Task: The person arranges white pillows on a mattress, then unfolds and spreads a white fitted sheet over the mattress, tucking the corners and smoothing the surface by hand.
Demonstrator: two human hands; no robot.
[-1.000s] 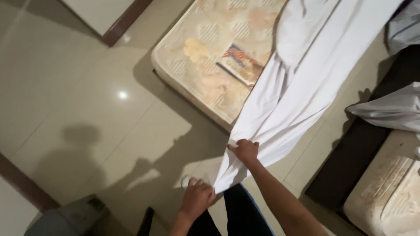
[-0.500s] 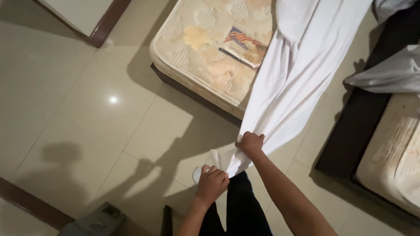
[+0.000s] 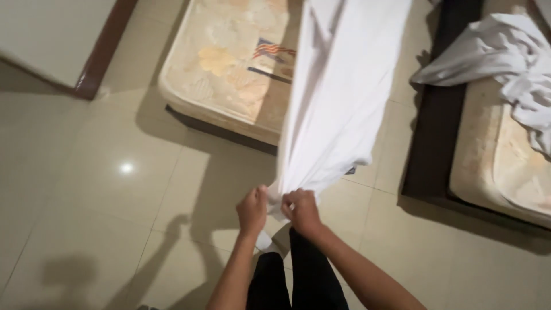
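Note:
A long white bed sheet (image 3: 338,97) hangs stretched from the top of the view down to my hands. My left hand (image 3: 253,209) grips its gathered lower end from the left. My right hand (image 3: 301,210) grips the same bunched end just beside it, the two fists almost touching. The sheet crosses over the corner of a bare, stained mattress (image 3: 229,69) with a small coloured label. My dark trouser legs show below my hands.
A second bare mattress (image 3: 499,166) on a dark bed base (image 3: 436,132) lies at the right, with crumpled white linen (image 3: 511,63) on it. Glossy beige floor tiles (image 3: 103,206) spread to the left. A dark wooden frame edge (image 3: 106,51) stands at upper left.
My hands have come close together on the sheet's end. The view has swung so the mattress sits higher and left, and the sheet now hangs more upright.

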